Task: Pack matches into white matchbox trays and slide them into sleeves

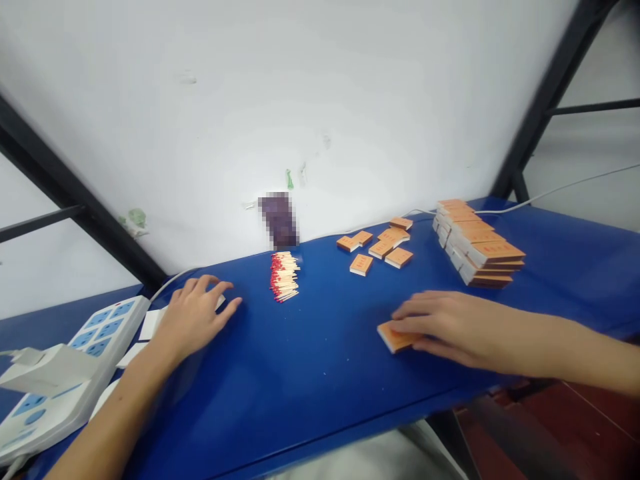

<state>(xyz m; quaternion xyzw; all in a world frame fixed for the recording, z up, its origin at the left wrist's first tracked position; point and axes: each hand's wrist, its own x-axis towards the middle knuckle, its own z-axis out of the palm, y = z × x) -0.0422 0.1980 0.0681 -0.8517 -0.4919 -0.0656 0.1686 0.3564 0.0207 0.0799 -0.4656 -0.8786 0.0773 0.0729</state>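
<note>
My right hand (435,327) has its fingers and thumb around an orange matchbox (393,338) low over the blue table, near the front edge. On the left, my left hand (197,310) reaches over the table with fingers spread and thumb apart. A small pale piece (221,302) shows just behind its fingers; most of it is hidden. Between the hands, farther back, lies a pile of red-tipped matches (285,277). Several loose orange matchboxes (361,265) are scattered right of the pile.
Stacked matchboxes (475,243) stand at the back right. A white power strip (107,333) with an adapter (55,370) plugged in runs along the left, beside white pieces (150,325). Behind the matches, a blurred purple item (279,220) leans at the white wall (320,100).
</note>
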